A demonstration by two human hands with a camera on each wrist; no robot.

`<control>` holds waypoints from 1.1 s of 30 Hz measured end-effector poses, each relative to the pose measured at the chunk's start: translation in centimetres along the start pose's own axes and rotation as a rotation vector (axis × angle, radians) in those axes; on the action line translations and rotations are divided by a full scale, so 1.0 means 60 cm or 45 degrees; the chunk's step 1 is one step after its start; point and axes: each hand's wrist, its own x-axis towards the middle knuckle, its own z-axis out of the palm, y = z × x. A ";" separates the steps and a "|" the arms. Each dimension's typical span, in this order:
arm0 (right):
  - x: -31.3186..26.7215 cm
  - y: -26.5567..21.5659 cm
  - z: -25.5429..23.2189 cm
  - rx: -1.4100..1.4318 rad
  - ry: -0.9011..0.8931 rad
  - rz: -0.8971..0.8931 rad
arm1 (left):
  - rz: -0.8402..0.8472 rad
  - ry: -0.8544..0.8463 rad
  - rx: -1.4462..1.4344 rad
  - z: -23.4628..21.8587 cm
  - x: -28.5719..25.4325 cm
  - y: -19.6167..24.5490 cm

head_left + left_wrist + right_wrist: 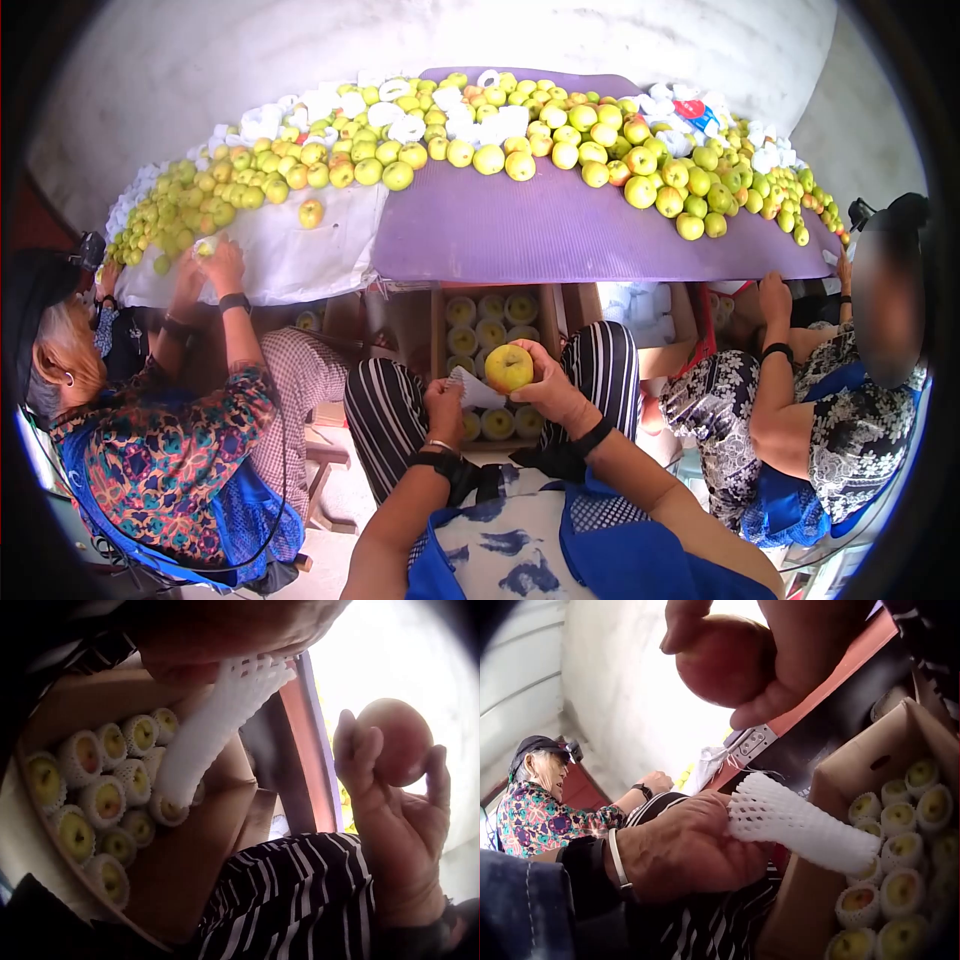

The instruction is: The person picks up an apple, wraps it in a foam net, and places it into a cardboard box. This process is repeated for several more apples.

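Note:
A yellow-green apple with a reddish side is held in my right hand, its fingers and thumb round it. My left hand pinches one end of a white foam net sleeve. In the right wrist view the sleeve hangs out from the left hand, narrow and with no apple in it. The apple and the sleeve are apart in the left wrist view. Below them stands a cardboard box holding several apples in foam nets.
Many loose apples and white foam nets lie on a table with a purple mat. One person sits at the left handling an apple, another at the right. Another box stands right of the knees.

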 end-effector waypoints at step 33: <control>0.011 0.010 0.003 0.044 -0.165 0.496 | 0.648 0.022 0.581 0.021 0.000 0.006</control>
